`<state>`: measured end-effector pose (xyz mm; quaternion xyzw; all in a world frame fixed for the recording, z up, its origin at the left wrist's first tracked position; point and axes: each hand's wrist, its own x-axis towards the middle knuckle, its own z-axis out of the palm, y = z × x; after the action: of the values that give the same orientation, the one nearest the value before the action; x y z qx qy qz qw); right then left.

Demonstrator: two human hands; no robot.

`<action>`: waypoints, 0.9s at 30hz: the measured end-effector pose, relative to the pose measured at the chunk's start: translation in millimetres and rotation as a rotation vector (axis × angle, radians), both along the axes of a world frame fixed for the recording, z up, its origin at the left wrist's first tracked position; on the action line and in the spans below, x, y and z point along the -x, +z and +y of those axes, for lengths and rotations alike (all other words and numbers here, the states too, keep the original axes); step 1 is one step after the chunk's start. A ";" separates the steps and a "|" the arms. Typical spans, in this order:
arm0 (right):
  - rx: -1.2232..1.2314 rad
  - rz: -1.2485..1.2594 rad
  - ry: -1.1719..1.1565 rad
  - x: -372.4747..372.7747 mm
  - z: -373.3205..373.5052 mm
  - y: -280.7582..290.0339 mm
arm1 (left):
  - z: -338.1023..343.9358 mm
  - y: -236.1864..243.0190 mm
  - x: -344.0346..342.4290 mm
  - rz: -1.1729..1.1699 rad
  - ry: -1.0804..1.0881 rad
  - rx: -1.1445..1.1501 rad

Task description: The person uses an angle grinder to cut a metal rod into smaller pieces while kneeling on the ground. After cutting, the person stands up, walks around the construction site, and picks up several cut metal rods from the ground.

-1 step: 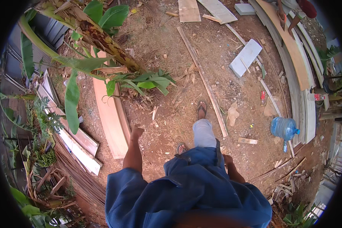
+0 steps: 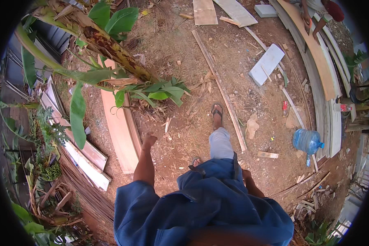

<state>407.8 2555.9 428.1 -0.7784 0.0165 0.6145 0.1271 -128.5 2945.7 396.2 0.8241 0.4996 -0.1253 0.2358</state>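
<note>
The left hand hung loosely curled and empty beside the long pale curved wooden board lying on the dirt ground. The right hand was mostly hidden behind the blue shirt; its grip could not be told.

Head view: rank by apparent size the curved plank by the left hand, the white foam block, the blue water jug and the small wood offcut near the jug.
1. curved plank, clearly largest
2. white foam block
3. blue water jug; it looks close to the block in area, and fisheye bending makes this pair unsure
4. small wood offcut, smallest
</note>
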 end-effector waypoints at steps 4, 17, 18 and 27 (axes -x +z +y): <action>0.154 0.094 0.192 -40.7 136.9 -27.9 | 110.9 9.1 -107.3 -0.522 0.831 0.387; -0.805 -0.265 -0.047 -290.7 835.2 72.6 | 253.8 49.1 -197.5 -0.397 1.634 0.814; -0.834 -0.239 -0.074 -284.2 865.9 76.7 | 271.3 44.0 -199.2 -0.387 1.642 0.784; -0.063 -0.127 0.336 -150.3 929.1 14.5 | 638.0 8.1 -216.5 -0.444 1.472 0.923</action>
<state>558.2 3485.0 442.6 -0.8030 -0.1411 0.5771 0.0479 88.0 3583.7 404.2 0.1236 0.7442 0.0314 0.6557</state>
